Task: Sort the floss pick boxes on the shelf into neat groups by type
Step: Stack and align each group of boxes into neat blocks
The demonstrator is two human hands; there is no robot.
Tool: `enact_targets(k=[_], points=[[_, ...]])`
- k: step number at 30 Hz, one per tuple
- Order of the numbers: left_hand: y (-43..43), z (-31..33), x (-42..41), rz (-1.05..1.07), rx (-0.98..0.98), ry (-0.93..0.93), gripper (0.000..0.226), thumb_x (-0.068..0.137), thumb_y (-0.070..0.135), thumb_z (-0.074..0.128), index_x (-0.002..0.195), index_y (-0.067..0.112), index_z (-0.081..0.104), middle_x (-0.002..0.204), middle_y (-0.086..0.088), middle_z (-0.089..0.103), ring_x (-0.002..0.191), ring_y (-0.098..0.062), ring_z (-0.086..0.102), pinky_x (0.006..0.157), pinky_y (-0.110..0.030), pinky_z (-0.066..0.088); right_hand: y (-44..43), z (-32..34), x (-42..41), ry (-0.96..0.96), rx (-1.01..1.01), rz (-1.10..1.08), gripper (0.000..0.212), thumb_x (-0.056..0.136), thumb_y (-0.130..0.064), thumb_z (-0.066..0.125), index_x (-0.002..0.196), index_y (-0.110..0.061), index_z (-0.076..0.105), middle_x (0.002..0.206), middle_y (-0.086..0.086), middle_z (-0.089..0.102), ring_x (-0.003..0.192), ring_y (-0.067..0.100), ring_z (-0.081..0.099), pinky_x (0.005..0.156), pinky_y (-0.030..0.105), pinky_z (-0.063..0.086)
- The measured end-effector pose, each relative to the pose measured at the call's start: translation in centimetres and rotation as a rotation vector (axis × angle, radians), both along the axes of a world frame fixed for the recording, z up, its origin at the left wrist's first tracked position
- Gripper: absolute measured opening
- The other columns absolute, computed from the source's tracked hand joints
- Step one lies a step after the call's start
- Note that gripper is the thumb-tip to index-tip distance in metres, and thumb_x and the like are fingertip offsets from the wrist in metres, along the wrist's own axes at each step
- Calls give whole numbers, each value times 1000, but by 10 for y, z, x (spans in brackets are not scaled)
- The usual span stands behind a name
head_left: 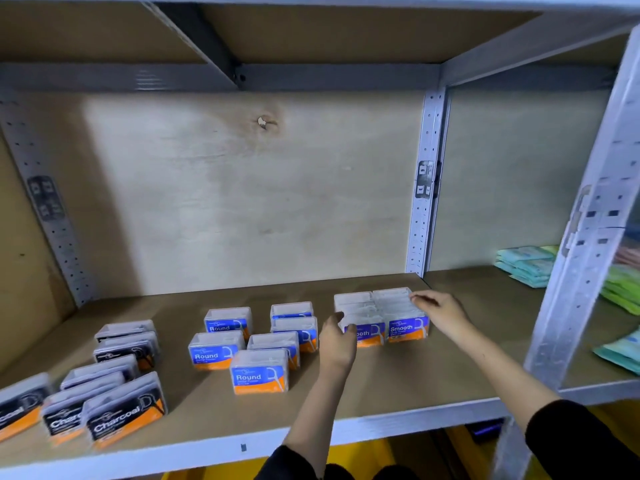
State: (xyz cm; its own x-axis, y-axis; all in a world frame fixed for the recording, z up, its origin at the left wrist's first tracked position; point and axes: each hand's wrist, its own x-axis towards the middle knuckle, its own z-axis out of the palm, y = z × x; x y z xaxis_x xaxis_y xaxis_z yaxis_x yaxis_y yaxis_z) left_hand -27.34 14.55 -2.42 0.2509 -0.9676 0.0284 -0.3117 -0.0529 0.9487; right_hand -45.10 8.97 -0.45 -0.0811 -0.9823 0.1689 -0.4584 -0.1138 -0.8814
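**While Two Hands Flank the Smooth Boxes, Three Groups Stand on the Shelf**

Where the shelf [415,382] runs toward its back right corner, the Smooth boxes [381,313] sit packed together in a tight block, two columns side by side with their blue and orange labels facing the front edge. The left hand [337,341] is curled round the front left corner of that block, thumb lying across the label of the nearest box and fingers against the block's left side. The right hand [440,311] reaches in from the right, its fingers fairly straight and laid on the top of the block's back right boxes, clasping nothing.

Near the middle of the shelf the Round boxes [249,344] stand in a looser cluster, close to one another but not lined up, one nearer the front edge than the rest. At the front left corner the Charcoal boxes [104,386], black with orange bands, lie in staggered rows, some tilted; the blur there hides their exact number.

Beyond the grey upright post [424,188], on the neighbouring shelf to the right, teal packets [526,268] are stacked flat, with green packets [623,289] just past them.
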Motion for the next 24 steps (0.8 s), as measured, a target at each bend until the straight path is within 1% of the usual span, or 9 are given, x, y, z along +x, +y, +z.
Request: enact_targets(k=[5, 7, 9, 10, 13, 16, 19, 21, 24], points=[[18, 7, 13, -41, 13, -132, 37, 89, 14, 48, 123, -1, 56, 125, -18, 62, 119, -30, 56, 97, -35, 46, 16, 3, 26, 88, 23, 120, 25, 90, -4, 52, 112, 3, 63, 116, 12, 62, 104, 15, 52, 81, 14, 34], [24, 14, 25, -38, 31, -180, 29, 88, 17, 47, 106, 3, 65, 117, -19, 65, 112, -33, 58, 85, -31, 47, 17, 2, 40, 140, 32, 166, 24, 90, -8, 54, 110, -1, 65, 116, 10, 63, 111, 19, 55, 83, 20, 37], [27, 22, 40, -36, 49, -232, 21, 85, 20, 44, 78, 18, 64, 109, -20, 65, 104, -33, 57, 84, -28, 45, 18, 4, 56, 164, 29, 212, 21, 88, -8, 57, 106, -2, 67, 110, 8, 65, 106, 19, 57, 84, 22, 39], [28, 27, 48, -28, 46, -262, 21, 86, 18, 45, 79, 18, 64, 107, -20, 64, 103, -31, 57, 87, -28, 45, 17, 5, 64, 176, 17, 232, 20, 87, -7, 58, 104, -1, 67, 104, 7, 66, 101, 17, 57, 85, 22, 39], [27, 35, 76, 12, 37, -372, 31, 89, 12, 48, 117, 5, 62, 124, -13, 63, 117, -27, 56, 94, -27, 44, 17, 10, 89, 205, 8, 292, 19, 85, -6, 61, 102, -1, 68, 97, 5, 65, 96, 14, 56, 88, 26, 42], [23, 40, 102, 19, 72, -468, 36, 88, 13, 50, 123, 7, 59, 129, -13, 60, 120, -27, 54, 97, -31, 43, 12, 12, 112, 202, 19, 336, 24, 84, -4, 62, 107, 0, 65, 105, 12, 67, 97, 14, 56, 95, 31, 43], [18, 42, 124, 9, 95, -536, 36, 86, 9, 49, 119, -2, 59, 123, -22, 61, 116, -34, 55, 95, -38, 46, 5, 11, 133, 183, 36, 350, 26, 83, -3, 62, 109, 1, 64, 98, 5, 63, 95, 13, 56, 87, 23, 41], [13, 41, 136, 1, 117, -569, 32, 86, 8, 47, 111, -7, 61, 109, -26, 63, 101, -37, 58, 88, -40, 49, -3, 9, 146, 174, 47, 363, 26, 82, -2, 63, 108, 1, 64, 97, 5, 62, 96, 15, 56, 86, 23, 40], [1, 39, 157, -17, 159, -632, 12, 87, 11, 47, 88, 7, 59, 91, -15, 56, 82, -21, 45, 75, -22, 39, -16, 5, 163, 218, 78, 378, 29, 83, -1, 62, 112, 0, 62, 106, 11, 65, 100, 18, 58, 88, 23, 41]])
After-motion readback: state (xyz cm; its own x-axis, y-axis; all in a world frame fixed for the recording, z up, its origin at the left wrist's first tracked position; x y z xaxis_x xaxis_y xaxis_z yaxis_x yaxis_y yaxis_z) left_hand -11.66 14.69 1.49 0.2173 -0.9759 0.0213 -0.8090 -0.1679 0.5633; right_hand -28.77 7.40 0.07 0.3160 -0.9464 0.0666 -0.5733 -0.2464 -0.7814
